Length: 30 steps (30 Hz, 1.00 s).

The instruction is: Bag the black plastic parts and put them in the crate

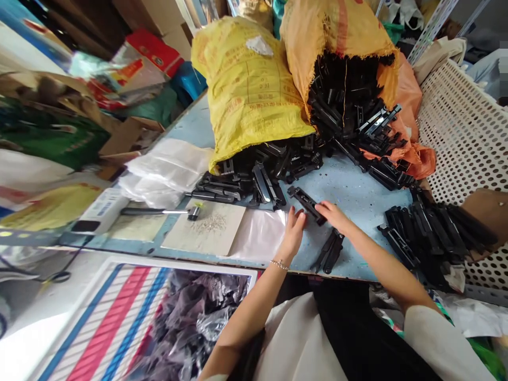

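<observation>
My right hand grips the near end of a long, narrow black part with a slotted, frame-like body. The part is tilted over the blue tabletop, its far end pointing up and left. Just left of it is my left hand, fingers apart and slightly bent, with nothing visible in them; whether a fingertip touches the part I cannot tell. Below my right hand, a few similar black parts lie together near the table's front edge. More black parts spill from a yellow woven sack behind my hands.
An orange sack of black parts gapes at the back. At right, black parts lie in rows by a white perforated basket. A hammer rests across a pale board and a white box; plastic bags lie behind.
</observation>
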### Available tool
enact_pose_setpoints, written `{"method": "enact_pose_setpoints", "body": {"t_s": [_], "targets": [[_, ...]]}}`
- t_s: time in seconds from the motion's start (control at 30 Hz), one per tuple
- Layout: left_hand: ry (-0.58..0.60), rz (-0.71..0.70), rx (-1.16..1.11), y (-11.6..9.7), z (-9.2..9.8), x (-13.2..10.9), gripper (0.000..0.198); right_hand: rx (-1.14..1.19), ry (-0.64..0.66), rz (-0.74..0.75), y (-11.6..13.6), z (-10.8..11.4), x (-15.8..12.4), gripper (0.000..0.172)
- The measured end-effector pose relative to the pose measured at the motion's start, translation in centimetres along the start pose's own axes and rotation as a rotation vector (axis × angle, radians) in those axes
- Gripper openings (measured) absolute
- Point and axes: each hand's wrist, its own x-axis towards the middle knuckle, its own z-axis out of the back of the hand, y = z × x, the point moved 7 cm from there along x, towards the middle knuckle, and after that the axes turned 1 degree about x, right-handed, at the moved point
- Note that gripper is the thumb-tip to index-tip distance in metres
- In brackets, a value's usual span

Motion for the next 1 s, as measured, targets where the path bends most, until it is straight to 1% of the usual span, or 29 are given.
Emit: {"method": "enact_pose_setpoints", "body": {"t_s": [0.03,0.07,0.1,0.13,0.17,0.2,0.23,0.27,0.33,0.37,0.4,0.43,0.47,0.5,0.53,0.6,0.67,0.7,0.73,0.8,0.9,0.97,1.0], "targets": [[0.057,0.002,-0.114,-0.8,-0.7,0.1,0.085,0.215,0.073,-0.063,-0.8,-0.9,-1.9,0.043],[0.143,-0.006,-0.198,-1.8,-1.7,-0.1,0.086,0.410,0.156,-0.127,-1.3,-1.9,-3.8,0.047],[0.235,-0.015,-0.258,-2.8,-2.7,-0.5,0.087,0.548,0.243,-0.182,-1.6,-2.8,-5.5,0.050],[0.311,-0.015,-0.291,-3.7,-3.5,-1.1,0.085,0.627,0.330,-0.220,-1.6,-3.5,-6.9,0.050],[0.356,-0.014,-0.294,-4.4,-4.1,-1.8,0.083,0.642,0.393,-0.231,-1.3,-3.7,-8.0,0.048],[0.369,-0.013,-0.265,-4.9,-4.4,-2.6,0.079,0.600,0.406,-0.211,-0.9,-3.4,-8.7,0.044],[0.350,-0.013,-0.212,-5.3,-4.4,-3.2,0.076,0.516,0.355,-0.156,-0.3,-2.5,-8.9,0.040],[0.314,-0.013,-0.145,-5.5,-4.4,-3.8,0.072,0.395,0.252,-0.069,0.5,-1.0,-8.8,0.035],[0.231,-0.017,-0.002,-5.8,-4.1,-4.9,0.066,0.073,-0.031,0.183,3.1,2.2,-8.5,0.031],[0.188,-0.030,0.060,-5.9,-4.0,-5.4,0.061,-0.109,-0.145,0.328,4.7,3.2,-8.6,0.030],[0.150,-0.053,0.116,-6.1,-3.9,-5.8,0.056,-0.287,-0.215,0.469,6.2,3.5,-8.8,0.029],[0.116,-0.087,0.166,-6.4,-4.0,-6.1,0.053,-0.445,-0.249,0.591,7.3,3.2,-8.9,0.028],[0.094,-0.121,0.210,-6.6,-4.1,-6.3,0.050,-0.564,-0.266,0.684,8.0,2.7,-8.9,0.028],[0.081,-0.148,0.241,-6.7,-4.2,-6.4,0.048,-0.634,-0.283,0.739,8.3,2.2,-8.8,0.030],[0.076,-0.156,0.254,-6.7,-4.3,-6.3,0.046,-0.661,-0.299,0.751,8.3,1.8,-8.5,0.034],[0.070,-0.096,0.227,-6.3,-4.3,-5.8,0.045,-0.621,-0.314,0.682,7.6,1.5,-8.0,0.040],[0.029,0.006,0.158,-5.8,-3.8,-5.1,0.047,-0.565,-0.287,0.587,6.4,1.0,-8.1,0.044],[-0.004,0.051,0.123,-5.7,-3.4,-4.8,0.048,-0.570,-0.259,0.578,6.0,0.5,-8.5,0.045],[-0.034,0.085,0.096,-5.7,-3.0,-4.5,0.050,-0.603,-0.224,0.604,5.6,-0.2,-9.2,0.046],[-0.073,0.124,0.065,-5.9,-2.4,-4.0,0.054,-0.716,-0.178,0.721,5.0,-1.9,-11.1,0.045],[-0.050,0.143,0.057,-6.0,-2.3,-3.4,0.051,-0.808,-0.184,0.886,4.1,-3.8,-13.2,0.040],[-0.035,0.161,0.029,-5.4,-2.0,-2.8,0.044,-0.792,-0.176,0.946,3.8,-4.3,-13.2,0.040],[-0.035,0.173,0.009,-4.8,-1.7,-2.4,0.041,-0.779,-0.128,0.970,3.8,-4.6,-12.7,0.041]]}}
